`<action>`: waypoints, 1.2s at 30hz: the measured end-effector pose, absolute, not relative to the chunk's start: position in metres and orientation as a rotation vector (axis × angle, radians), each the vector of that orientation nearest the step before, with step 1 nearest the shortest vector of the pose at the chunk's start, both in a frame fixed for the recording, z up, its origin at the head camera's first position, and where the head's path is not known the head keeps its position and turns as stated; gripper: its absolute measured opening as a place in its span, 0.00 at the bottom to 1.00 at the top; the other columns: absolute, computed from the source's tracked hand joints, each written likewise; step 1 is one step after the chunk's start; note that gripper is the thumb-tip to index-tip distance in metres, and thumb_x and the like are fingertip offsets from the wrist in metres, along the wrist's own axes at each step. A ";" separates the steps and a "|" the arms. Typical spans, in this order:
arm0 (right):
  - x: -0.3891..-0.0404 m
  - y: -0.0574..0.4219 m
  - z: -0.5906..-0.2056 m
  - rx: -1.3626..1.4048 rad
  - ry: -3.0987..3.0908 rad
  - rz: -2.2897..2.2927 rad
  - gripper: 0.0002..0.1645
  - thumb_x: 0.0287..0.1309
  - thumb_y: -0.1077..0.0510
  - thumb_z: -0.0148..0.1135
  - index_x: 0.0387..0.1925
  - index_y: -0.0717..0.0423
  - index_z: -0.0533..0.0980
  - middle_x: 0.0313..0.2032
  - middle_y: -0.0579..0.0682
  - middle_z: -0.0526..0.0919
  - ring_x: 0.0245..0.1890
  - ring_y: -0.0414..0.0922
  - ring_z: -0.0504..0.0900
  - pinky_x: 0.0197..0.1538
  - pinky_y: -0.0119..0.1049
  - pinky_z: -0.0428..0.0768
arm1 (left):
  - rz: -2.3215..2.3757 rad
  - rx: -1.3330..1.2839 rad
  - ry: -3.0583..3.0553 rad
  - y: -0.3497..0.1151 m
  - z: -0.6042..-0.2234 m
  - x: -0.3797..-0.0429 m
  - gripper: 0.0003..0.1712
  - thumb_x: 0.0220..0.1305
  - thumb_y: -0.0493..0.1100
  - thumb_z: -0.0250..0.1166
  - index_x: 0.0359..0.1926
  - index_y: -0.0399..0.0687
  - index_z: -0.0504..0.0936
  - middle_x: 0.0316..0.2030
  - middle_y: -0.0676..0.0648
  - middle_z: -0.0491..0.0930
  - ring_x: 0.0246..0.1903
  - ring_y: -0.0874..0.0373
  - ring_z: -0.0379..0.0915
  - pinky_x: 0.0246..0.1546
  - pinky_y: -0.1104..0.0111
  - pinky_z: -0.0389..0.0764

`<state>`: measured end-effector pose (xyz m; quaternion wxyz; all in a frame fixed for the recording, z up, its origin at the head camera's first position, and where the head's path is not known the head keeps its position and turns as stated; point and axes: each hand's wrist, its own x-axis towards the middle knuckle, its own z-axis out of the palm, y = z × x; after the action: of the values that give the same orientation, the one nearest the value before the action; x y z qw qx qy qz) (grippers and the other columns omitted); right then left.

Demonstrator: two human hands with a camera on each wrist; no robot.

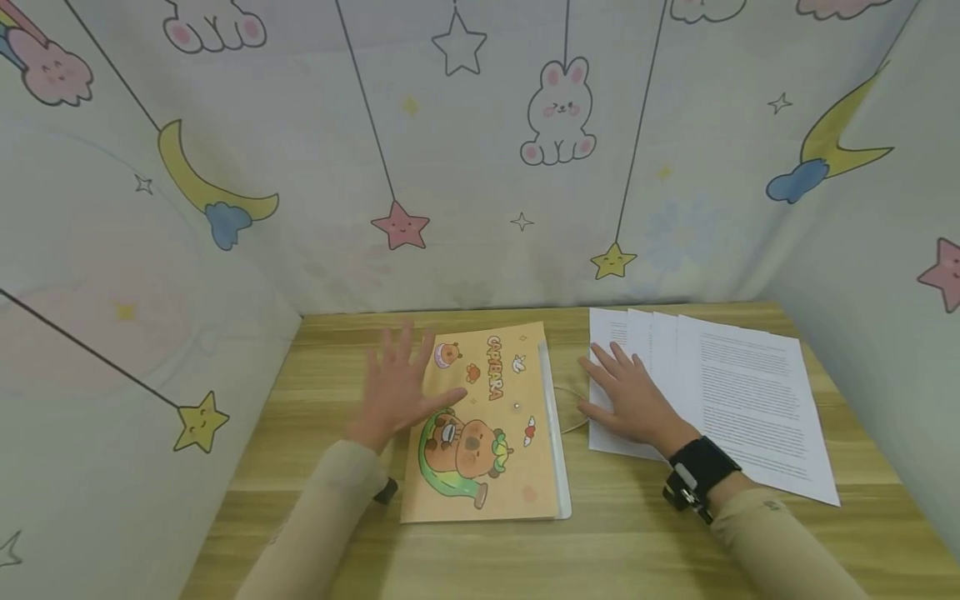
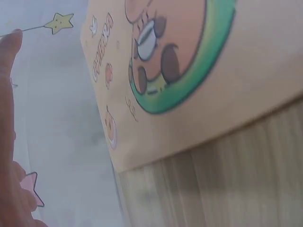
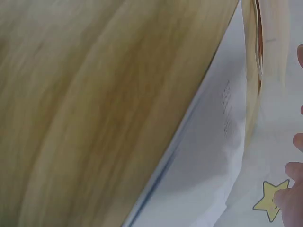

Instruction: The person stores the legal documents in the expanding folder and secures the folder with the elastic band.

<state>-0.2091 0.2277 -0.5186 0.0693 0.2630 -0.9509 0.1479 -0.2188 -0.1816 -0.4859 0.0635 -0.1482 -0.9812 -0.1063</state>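
An orange document folder point(image 1: 517, 467) with capybara drawings lies on the table, a white edge and a thin string loop point(image 1: 576, 410) along its right side. My left hand point(image 1: 393, 387), fingers spread and straight, hovers over the folder's left edge; it is slightly blurred. In the left wrist view the folder point(image 2: 265, 56) fills much of the picture, with the hand point(image 2: 9, 132) at the left border. Fanned printed sheets point(image 1: 757, 400) lie to the right. Over their left part is my right hand point(image 1: 633, 398), fingers spread. The right wrist view shows the sheets point(image 3: 203, 137) beside its fingertips.
The wood-grain table point(image 1: 480, 558) is walled by pale cloth point(image 1: 480, 267) printed with stars, moons and rabbits, at the back and both sides. A black wrist device point(image 1: 703, 475) is strapped on the right wrist.
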 end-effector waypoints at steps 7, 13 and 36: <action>-0.208 0.215 -0.526 0.947 -2.857 0.433 0.43 0.68 0.41 0.68 0.76 0.58 0.69 0.77 0.63 0.64 0.77 0.69 0.57 0.71 0.74 0.57 | -0.366 -0.544 -2.944 -0.158 -0.479 -0.218 0.66 0.57 0.85 0.56 0.86 0.57 0.48 0.83 0.34 0.44 0.79 0.26 0.40 0.70 0.29 0.54; -0.208 0.205 -0.529 1.025 -2.889 0.471 0.42 0.68 0.41 0.68 0.75 0.57 0.70 0.77 0.61 0.65 0.78 0.69 0.58 0.73 0.73 0.56 | -0.413 -0.592 -2.971 -0.141 -0.475 -0.217 0.66 0.57 0.86 0.55 0.86 0.61 0.47 0.82 0.35 0.52 0.77 0.30 0.54 0.70 0.36 0.63; -0.214 0.195 -0.530 1.152 -2.951 0.485 0.38 0.67 0.36 0.67 0.69 0.52 0.77 0.75 0.55 0.70 0.78 0.65 0.58 0.74 0.71 0.56 | -0.396 -0.715 -2.993 -0.114 -0.473 -0.214 0.61 0.58 0.85 0.55 0.84 0.62 0.54 0.80 0.38 0.59 0.75 0.32 0.60 0.62 0.38 0.74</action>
<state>-0.2139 0.1953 -0.5304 -0.0316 0.3594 -0.9203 0.1513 -0.2143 -0.1135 -0.4735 0.0194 -0.2303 -0.9645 -0.1275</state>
